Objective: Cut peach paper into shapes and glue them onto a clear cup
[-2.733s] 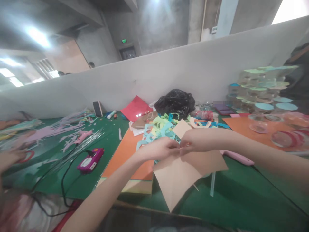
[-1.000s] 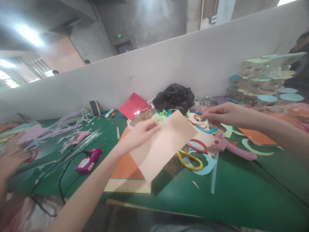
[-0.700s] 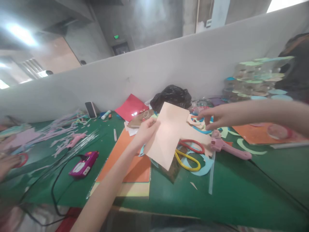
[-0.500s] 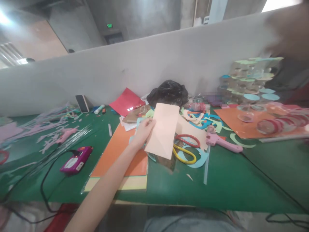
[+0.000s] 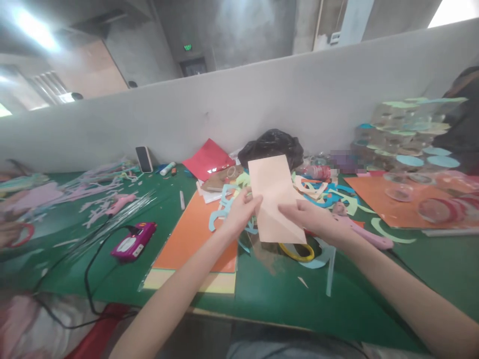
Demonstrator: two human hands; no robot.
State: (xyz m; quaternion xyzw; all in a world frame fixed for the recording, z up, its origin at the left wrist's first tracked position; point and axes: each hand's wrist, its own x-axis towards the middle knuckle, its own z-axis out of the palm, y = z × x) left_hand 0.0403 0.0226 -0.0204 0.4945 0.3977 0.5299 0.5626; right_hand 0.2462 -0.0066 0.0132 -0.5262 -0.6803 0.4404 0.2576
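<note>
A pale peach sheet of paper (image 5: 275, 194) is held up over the middle of the table. My left hand (image 5: 243, 208) pinches its left edge, thumb on the front. On the right side, my right hand (image 5: 305, 215) grips it with the thumb across the face; the fingers behind are hidden. Below the paper show a yellow scissor handle (image 5: 299, 253) and pale blue paper scraps. Just past my right hand lies a pink glue gun (image 5: 368, 237). Orange paper sheets (image 5: 194, 239) lie under my left forearm.
A purple device (image 5: 134, 243) with a black cord sits at left, near clear sticks and lilac scraps. Behind stand a black plastic bag (image 5: 273, 144) and a phone (image 5: 144, 159). At right is a tiered clear-cup structure (image 5: 407, 129). Another person's hand (image 5: 9, 234) holds red-handled scissors far left.
My right hand has come in and taken hold of the paper's right side. The paper has tilted the other way. The view has shifted slightly left.
</note>
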